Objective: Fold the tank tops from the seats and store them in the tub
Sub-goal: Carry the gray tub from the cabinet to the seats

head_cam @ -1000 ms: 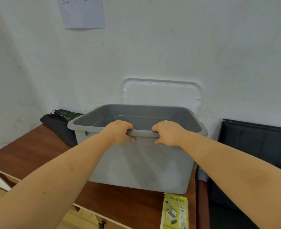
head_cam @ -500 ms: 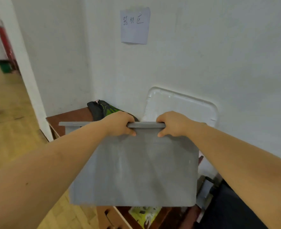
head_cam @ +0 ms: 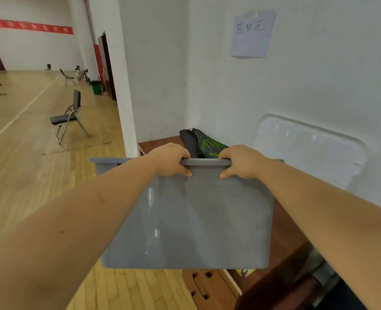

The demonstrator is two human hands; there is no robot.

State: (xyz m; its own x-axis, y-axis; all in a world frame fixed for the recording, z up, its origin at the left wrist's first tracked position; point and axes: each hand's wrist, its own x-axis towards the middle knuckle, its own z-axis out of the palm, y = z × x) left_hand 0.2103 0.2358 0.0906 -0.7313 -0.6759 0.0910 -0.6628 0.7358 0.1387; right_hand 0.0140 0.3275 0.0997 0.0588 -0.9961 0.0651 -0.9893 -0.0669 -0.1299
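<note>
The hall was the biggest hazard I had: open wooden floor stretched off to my left with folding chairs standing on it, the nearest chair well apart from me, and the tub filled the middle of my view, so I judged I could walk into a chair leg without seeing it. The tub itself hung in the air in front of me, clear of the table, its near wall facing me and its inside hidden, so I could not tell whether anything lay in it. I held it only by the near rim, and I judged the far side could swing down or knock the table edge as I turned. My left hand and right hand sat close together on that rim, fingers curled over the top and thumbs pressed on the wall below; so narrow a grip could let the tub twist or slip. The white lid leaned against the wall beside it, and a bump might tip it. Behind the rim a black and green garment lay on the table, and I could not tell if it was a tank top.
</note>
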